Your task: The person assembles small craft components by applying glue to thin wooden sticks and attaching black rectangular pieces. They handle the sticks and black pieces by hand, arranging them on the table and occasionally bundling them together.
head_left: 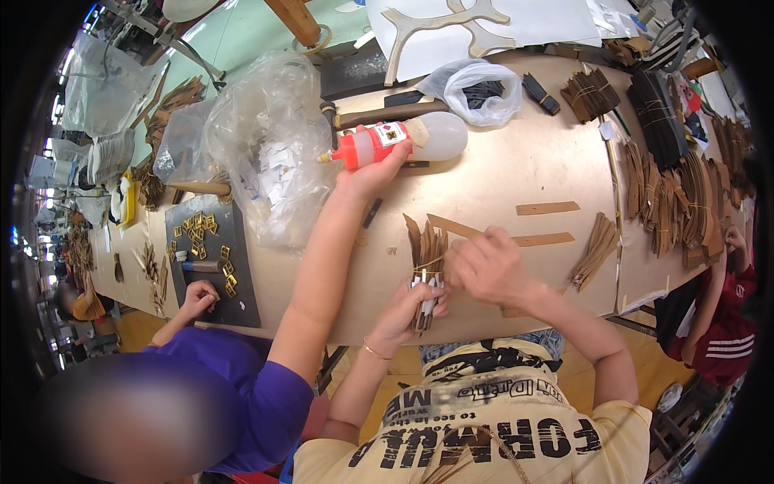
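Note:
My left hand [401, 315] is closed around the lower part of a bundle of brown leather strips [429, 248]. A thin band circles the bundle, and white pieces show among the strips near my fingers. Right beside it, my right hand [493, 264] has its fingers curled together; what they pinch, if anything, is hidden. A single brown leather strip [451, 226] runs from above the bundle toward my right hand and passes out of sight there. Two more loose strips, an upper strip [548, 208] and a lower strip [546, 239], lie on the table to the right.
At my left, a co-worker in purple holds a red-and-clear squeeze bottle [371, 145] across the table. Beyond are a hammer [387, 114], a plastic bag [270, 145] and a white bag of black pieces [476, 93]. Gold buckles [197, 230] lie on a dark board; strip bundles [597, 250] lie right.

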Motion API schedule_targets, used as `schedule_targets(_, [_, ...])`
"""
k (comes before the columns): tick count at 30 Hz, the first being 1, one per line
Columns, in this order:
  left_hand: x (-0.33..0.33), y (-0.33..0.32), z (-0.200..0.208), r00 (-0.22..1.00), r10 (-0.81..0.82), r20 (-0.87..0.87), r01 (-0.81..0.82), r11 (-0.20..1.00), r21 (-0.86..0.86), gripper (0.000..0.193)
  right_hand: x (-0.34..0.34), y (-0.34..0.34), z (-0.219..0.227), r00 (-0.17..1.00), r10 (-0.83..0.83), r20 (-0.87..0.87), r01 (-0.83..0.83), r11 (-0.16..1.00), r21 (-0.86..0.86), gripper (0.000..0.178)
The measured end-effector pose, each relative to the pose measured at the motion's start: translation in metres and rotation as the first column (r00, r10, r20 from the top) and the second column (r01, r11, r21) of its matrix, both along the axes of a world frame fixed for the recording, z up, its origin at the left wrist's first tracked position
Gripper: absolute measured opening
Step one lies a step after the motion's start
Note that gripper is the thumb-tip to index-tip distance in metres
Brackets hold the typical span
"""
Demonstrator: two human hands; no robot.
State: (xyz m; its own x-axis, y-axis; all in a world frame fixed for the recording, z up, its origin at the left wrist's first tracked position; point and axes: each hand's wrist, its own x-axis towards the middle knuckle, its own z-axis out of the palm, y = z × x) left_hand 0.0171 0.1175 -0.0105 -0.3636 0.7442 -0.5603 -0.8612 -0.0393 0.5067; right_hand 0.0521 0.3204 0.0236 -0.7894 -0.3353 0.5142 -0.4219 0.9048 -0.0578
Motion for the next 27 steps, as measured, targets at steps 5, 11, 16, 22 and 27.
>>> schedule_targets(5, [0.010, 0.005, 0.000, 0.999, 0.017, 0.037, -0.016, 1.000, -0.010, 0.019, -0.014, 0.011, -0.013, 0.994, -0.105, -0.034, 0.107, 0.993, 0.043, 0.018])
schedule_targets(11, [0.014, -0.011, 0.024, 0.998, 0.022, 0.058, -0.019, 0.998, -0.052, 0.026, -0.036, -0.006, -0.023, 0.967, -0.241, -0.080, 0.241, 0.970, -0.015, 0.018])
schedule_targets(16, [0.003, -0.019, 0.035, 0.998, -0.053, -0.042, 0.050, 0.996, -0.079, 0.028, -0.048, -0.020, -0.021, 0.938, -0.327, -0.118, 0.307, 0.938, -0.163, 0.019])
schedule_targets(22, [-0.002, -0.021, 0.037, 0.988, -0.117, -0.097, 0.107, 0.989, -0.099, 0.029, -0.058, 0.015, -0.016, 0.840, -0.504, -0.200, 0.471, 0.862, -0.189, 0.018])
schedule_targets(27, [0.008, -0.017, 0.037, 0.998, 0.040, -0.048, -0.046, 0.993, -0.112, 0.033, -0.052, 0.065, -0.020, 0.765, -0.638, -0.095, 0.592, 0.753, -0.288, 0.017])
